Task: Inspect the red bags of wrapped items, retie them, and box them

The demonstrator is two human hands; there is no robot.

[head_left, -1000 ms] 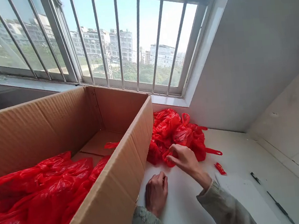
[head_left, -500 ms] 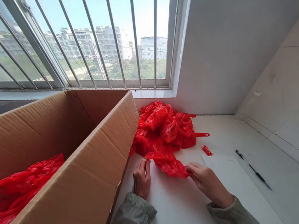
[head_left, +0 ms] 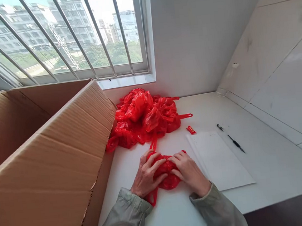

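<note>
A crumpled red plastic bag [head_left: 170, 181] lies on the white table in front of me, one loop handle sticking out beneath my left wrist. From the left, my left hand [head_left: 147, 172] curves over it, fingers apart and bent around the bunched film. My right hand [head_left: 187, 168] grips the same bag from the right with curled fingers. Both palms face down, and the fingertips partly cover the bag. Just beyond my hands rises a heap of red plastic bags [head_left: 151, 114]; a thin red strip stretches from it towards the bag I hold.
A tall cardboard box [head_left: 63, 151] stands at the left. White paper [head_left: 223, 159] lies right of my hands, with a small red packet [head_left: 191, 130] near its far edge. Beyond it are a black pen [head_left: 236, 143] and its cap [head_left: 220, 127]. A barred window [head_left: 78, 38] is behind.
Both hands have closed in, from holding the bag stretched between them to pressing over it bunched on the table. The view has turned right and down; the box's red contents are out of sight.
</note>
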